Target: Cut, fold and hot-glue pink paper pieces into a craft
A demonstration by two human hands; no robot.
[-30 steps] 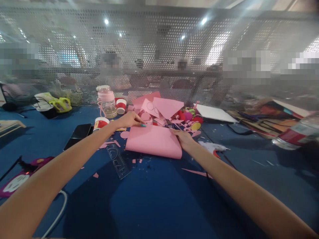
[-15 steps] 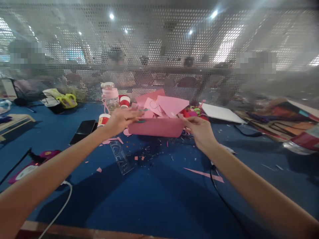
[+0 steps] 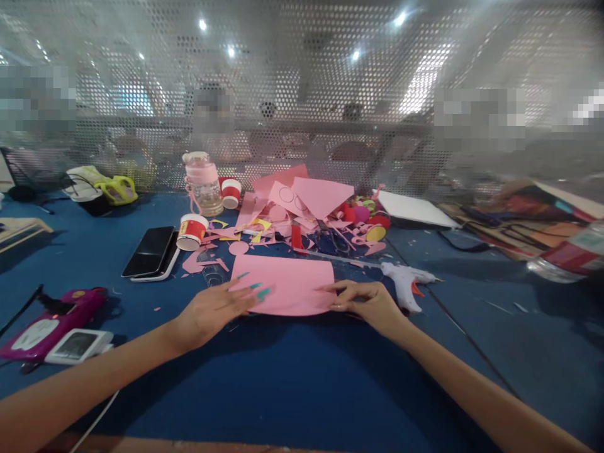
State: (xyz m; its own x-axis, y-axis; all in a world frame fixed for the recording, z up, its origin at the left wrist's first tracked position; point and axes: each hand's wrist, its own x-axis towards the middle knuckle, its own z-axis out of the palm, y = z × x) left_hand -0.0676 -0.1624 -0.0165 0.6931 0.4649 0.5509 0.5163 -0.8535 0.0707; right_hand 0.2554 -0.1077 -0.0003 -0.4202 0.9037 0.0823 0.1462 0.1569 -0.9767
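A pink paper sheet (image 3: 283,280) lies on the blue table in front of me, its near edge rounded as if curled or folded over. My left hand (image 3: 214,311) rests on its left side, fingers stretched out over the paper, with green nails. At the right edge, my right hand (image 3: 365,302) pinches the sheet between thumb and fingers. A clear plastic stencil ruler (image 3: 214,275) shows only partly, beside the sheet's left edge. Just right of my right hand lies a white hot glue gun (image 3: 406,280) with an orange trigger.
Behind the sheet spreads a heap of pink paper scraps (image 3: 278,214). Paper cups (image 3: 192,231) and a water bottle (image 3: 202,185) stand left of it. Phones (image 3: 150,251) and a magenta device (image 3: 56,321) lie farther left. A plastic bottle (image 3: 570,255) lies right. A perforated screen (image 3: 302,145) closes the back.
The pink sheet has come down and closer to me, from raised before the scraps to lying on the table. Both hands moved with it; the glue gun is now in plain view.
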